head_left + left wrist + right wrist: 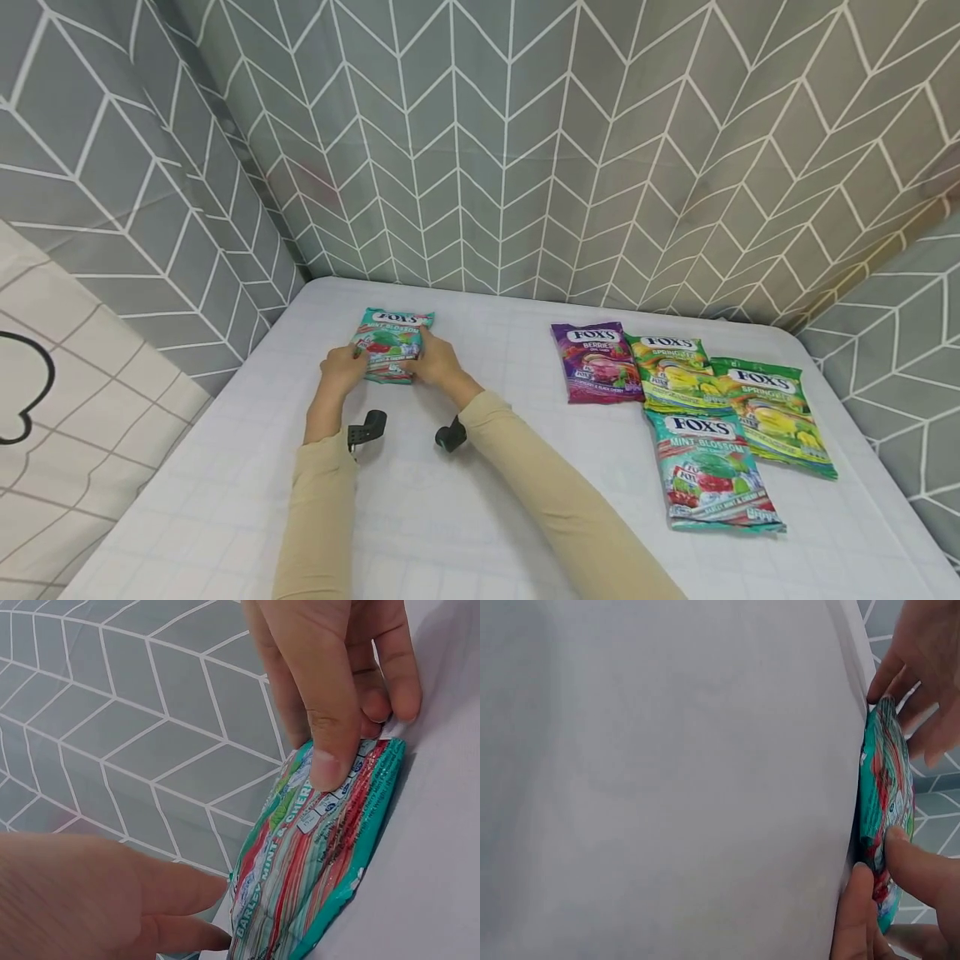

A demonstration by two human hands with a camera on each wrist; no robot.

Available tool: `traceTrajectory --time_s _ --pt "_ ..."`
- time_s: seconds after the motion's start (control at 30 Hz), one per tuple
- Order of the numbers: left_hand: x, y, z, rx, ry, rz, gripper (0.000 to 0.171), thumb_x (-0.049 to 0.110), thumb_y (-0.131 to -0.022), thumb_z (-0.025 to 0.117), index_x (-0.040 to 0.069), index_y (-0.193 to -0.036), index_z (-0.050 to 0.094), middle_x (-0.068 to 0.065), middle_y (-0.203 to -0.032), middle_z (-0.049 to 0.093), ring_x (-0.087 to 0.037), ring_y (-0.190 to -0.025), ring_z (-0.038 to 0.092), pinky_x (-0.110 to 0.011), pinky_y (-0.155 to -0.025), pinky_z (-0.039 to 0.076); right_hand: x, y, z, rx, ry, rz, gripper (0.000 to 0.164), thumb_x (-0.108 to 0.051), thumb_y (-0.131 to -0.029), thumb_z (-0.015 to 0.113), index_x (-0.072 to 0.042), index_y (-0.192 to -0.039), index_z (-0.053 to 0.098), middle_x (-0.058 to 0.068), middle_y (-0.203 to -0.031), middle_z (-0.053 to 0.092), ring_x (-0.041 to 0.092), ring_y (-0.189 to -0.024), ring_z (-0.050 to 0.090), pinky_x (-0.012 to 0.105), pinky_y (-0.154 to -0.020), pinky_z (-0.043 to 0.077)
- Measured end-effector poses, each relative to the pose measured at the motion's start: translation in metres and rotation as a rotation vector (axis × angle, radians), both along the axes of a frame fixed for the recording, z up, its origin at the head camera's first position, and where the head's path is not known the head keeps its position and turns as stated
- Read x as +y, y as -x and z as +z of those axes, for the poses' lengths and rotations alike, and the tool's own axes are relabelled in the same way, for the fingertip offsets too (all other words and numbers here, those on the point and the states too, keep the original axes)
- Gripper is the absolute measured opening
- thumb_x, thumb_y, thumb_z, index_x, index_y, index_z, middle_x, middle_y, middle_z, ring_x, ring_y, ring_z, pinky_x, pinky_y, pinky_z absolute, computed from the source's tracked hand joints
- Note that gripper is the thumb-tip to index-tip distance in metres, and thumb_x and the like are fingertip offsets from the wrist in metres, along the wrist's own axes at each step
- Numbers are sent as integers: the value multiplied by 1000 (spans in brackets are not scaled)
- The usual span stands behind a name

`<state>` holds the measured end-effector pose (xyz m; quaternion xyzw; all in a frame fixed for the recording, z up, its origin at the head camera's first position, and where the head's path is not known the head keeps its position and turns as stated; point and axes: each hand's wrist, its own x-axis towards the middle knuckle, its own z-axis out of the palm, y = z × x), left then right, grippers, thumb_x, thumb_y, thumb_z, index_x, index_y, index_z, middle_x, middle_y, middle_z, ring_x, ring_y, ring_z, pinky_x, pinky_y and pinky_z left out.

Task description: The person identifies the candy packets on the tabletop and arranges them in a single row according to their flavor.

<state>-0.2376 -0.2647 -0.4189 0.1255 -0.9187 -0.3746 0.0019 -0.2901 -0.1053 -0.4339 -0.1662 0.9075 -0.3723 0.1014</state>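
Note:
A teal Fox's Mint Blossom candy bag (392,337) is at the far left of the table, between both hands. My right hand (435,357) pinches its right side, thumb on the printed front; in the left wrist view that thumb presses near the bag's corner (300,847). On the opposite side my left hand (345,369) holds the left edge with bent fingers. The right wrist view shows the bag (889,780) edge-on close to the tabletop, with the left fingertips at its upper end and the right thumb and fingers at its lower end.
On the right lie a purple Berries bag (597,364), two yellow-green Springtea bags (671,375) and another Mint Blossom bag (712,475), some overlapping. A white cloth covers the table (480,517). Patterned grey curtains (510,150) stand behind and beside it.

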Motion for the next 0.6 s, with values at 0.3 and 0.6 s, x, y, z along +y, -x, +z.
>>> traceTrajectory --time_s 0.3,0.6 --pt "-6 9 -15 48 38 10 44 18 -97 45 -21 -116 55 -38 -107 54 -49 -101 42 -54 -79 40 9 3 3 -166 118 47 84 -22 -90 70 -6 -154 18 16 -100 64 17 -73 64 24 -66 51" --pt "-1 3 -5 22 31 8 40 13 -98 43 -23 -110 54 -40 -106 53 -50 -102 40 -57 -82 38 13 0 4 -224 238 79 78 -7 -90 68 -4 -153 21 10 -95 60 20 -78 63 26 -67 53"
